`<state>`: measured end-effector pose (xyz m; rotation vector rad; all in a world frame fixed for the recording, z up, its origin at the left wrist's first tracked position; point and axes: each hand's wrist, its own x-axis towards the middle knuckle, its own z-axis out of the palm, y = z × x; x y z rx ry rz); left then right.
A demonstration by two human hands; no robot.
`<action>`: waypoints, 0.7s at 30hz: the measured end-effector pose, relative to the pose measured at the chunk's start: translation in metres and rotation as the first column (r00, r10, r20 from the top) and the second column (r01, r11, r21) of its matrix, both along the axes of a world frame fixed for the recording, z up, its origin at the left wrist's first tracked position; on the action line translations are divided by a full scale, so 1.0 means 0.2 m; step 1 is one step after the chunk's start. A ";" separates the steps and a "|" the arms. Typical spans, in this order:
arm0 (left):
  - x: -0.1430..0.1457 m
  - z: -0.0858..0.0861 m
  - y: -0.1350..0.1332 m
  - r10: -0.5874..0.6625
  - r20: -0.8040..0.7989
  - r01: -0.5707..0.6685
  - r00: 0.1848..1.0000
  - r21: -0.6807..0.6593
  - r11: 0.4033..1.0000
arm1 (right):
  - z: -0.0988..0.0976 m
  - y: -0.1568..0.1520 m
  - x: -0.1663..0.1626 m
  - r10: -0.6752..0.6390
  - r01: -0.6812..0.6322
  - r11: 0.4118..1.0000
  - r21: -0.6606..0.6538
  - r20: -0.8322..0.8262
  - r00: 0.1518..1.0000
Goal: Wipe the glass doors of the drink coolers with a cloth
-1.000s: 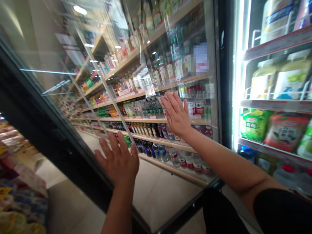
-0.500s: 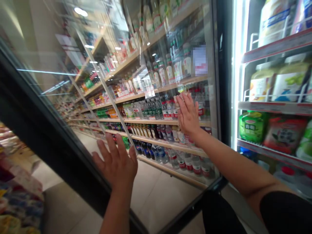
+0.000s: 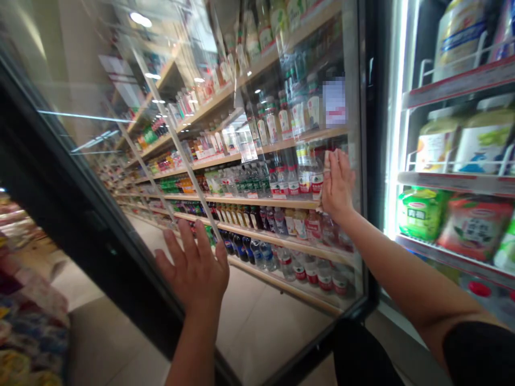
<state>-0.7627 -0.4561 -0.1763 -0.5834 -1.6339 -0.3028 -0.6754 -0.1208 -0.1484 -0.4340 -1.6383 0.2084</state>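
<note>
A large glass door in a black frame stands swung open before me. My left hand is raised with its fingers spread, palm against or close to the pane near the left frame bar. Further right, my right hand lies flat on the glass by the hinge-side frame, fingers stretched out. A pale edge shows along its fingers; I cannot tell whether it is a thin cloth or a reflection. Both palms are hidden.
Right of the door is a lit cooler with jars, a green snack bag and a red bag on wire-fronted shelves. Through the glass, long wooden shelves carry rows of bottles. Goods in packets lie at lower left.
My right hand has slid to the right across the glass, closer to the frame. My left hand has stayed nearly in place. The view has shifted slightly.
</note>
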 end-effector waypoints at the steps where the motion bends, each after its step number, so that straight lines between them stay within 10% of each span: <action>1: 0.00 0.00 0.00 -0.004 -0.001 0.004 1.000 0.001 1.000 | 0.01 0.03 0.00 0.001 -0.001 1.000 -0.013 -0.018 1.000; 9: 0.01 -0.01 0.00 -0.042 0.014 0.041 0.999 0.010 0.999 | -0.06 0.21 0.00 0.019 -0.037 0.993 -0.113 -0.159 0.987; 14: 0.01 -0.01 0.01 -0.052 0.030 0.051 0.998 0.026 0.998 | 0.18 0.25 0.00 -0.025 -0.004 0.984 -0.177 -0.160 0.987; 21: 0.01 -0.01 0.01 -0.049 0.039 0.049 0.998 0.023 0.999 | 0.17 -0.06 -0.03 0.028 -0.032 0.989 0.146 0.032 0.999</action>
